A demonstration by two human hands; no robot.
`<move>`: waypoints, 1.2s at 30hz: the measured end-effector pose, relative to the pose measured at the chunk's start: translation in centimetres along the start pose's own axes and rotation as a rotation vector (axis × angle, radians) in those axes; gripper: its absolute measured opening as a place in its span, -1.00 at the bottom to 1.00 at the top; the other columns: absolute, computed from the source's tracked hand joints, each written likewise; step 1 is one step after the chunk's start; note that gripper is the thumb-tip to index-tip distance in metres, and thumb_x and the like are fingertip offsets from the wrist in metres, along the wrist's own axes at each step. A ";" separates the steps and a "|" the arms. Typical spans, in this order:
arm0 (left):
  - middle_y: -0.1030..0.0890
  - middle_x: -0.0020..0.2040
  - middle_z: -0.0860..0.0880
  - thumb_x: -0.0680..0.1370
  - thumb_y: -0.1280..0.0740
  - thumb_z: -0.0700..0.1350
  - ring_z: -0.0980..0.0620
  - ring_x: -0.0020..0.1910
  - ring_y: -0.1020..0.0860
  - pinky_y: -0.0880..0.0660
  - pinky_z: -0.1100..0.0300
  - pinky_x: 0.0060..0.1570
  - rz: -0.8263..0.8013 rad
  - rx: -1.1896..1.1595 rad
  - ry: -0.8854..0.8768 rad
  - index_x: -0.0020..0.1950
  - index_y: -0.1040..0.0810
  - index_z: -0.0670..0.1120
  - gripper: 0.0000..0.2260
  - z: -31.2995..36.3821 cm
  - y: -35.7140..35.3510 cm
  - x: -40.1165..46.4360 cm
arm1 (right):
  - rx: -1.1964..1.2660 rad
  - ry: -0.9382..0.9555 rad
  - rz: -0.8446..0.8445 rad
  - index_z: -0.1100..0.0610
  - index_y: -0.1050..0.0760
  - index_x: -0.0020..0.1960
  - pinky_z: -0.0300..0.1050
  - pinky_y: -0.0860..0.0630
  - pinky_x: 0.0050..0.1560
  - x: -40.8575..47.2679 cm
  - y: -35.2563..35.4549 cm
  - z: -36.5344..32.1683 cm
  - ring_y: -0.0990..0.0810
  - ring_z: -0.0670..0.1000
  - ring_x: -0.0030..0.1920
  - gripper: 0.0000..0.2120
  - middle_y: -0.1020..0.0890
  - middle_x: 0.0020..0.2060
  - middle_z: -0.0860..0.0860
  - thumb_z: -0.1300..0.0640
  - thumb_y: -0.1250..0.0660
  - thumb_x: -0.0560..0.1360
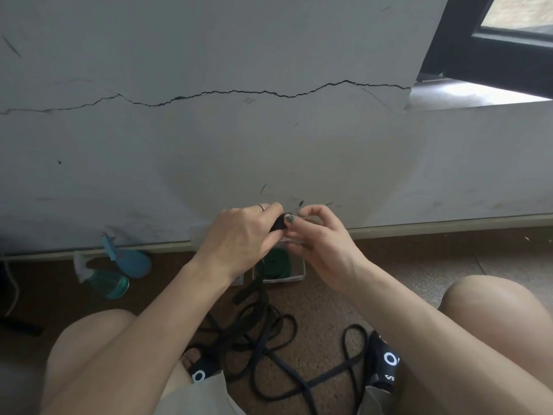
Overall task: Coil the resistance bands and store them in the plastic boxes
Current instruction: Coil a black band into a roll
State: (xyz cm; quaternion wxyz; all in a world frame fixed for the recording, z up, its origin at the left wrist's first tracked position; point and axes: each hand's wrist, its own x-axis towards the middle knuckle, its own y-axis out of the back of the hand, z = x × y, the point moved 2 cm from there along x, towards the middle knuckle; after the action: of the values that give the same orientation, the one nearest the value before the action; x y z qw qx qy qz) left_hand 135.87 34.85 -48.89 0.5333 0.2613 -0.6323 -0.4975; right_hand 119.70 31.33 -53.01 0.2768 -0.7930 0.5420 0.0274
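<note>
Coiled band in plastic box

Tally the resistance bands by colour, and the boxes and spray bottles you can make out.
Green bands: 1, coiled in the clear plastic box.
Black bands: cannot separate; one tangled heap on the floor, one end rolled between the left hand and right hand.
Plastic boxes clearly seen: 1.
Spray bottles: 2, blue, teal.
Total countable: 4.

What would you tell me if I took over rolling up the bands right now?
Left hand grips the small start of a black band coil; right hand pinches its end.
The rest of it hangs down into a loose tangle on the floor.
Done: a green band lies coiled in a plastic box.
Left: finish this coil, box it, then check the tangle for more.
</note>
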 end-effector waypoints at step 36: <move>-0.67 -0.05 0.07 0.55 -0.34 0.09 -0.01 -0.09 -0.64 -0.60 0.01 -0.17 0.027 -0.284 0.210 0.12 -0.63 0.01 -0.76 0.2 0.2 -0.3 | -0.041 -0.128 -0.132 0.28 -0.63 0.24 0.01 -0.62 0.20 -0.2 -0.1 -0.4 -0.64 0.13 0.11 -0.65 -0.66 0.04 0.16 0.01 -0.36 0.64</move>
State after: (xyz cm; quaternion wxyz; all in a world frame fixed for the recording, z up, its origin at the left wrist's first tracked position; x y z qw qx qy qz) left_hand 135.82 35.27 -48.79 0.6346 0.2251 -0.5000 -0.5446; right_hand 119.60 31.37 -52.56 0.2957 -0.8290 0.4693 0.0710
